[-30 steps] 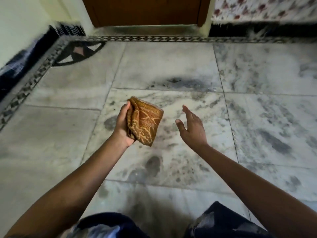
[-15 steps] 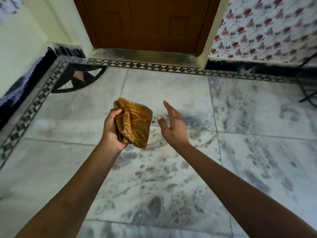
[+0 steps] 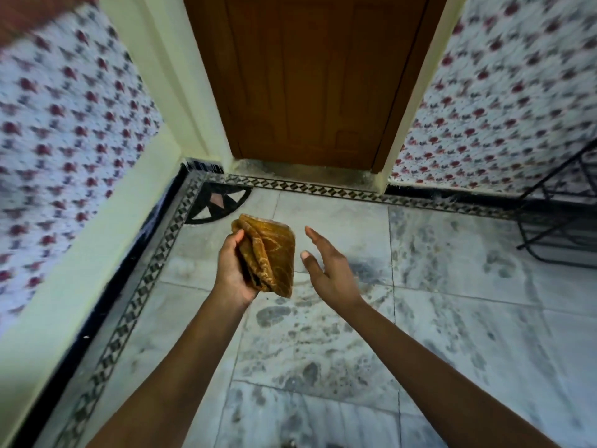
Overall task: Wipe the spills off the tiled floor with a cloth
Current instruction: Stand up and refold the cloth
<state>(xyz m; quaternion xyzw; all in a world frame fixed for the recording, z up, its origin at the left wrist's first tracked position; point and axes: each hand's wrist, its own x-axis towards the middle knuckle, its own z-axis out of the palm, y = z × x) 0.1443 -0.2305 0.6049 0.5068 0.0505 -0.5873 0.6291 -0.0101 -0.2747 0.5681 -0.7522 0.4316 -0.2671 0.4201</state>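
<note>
Our left hand [image 3: 233, 273] grips the folded golden-brown patterned cloth [image 3: 268, 253] in the air, long axis upright, lower corner pointing down | our right hand [image 3: 329, 268] spread, palm facing it, just apart | below: grey marble tiled floor [image 3: 468, 318] with dark smudges [image 3: 300, 337] | right: black metal rack [image 3: 562, 215] | ahead: shut brown wooden door [image 3: 310, 76]

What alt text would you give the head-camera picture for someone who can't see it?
Seen from above, a person's left hand holds a folded golden-brown cloth in the air over a grey marble-tiled floor marked with dark smudges, while the open right hand hovers beside it, not touching. Ahead stands a closed brown wooden door between floral-patterned walls.
</note>
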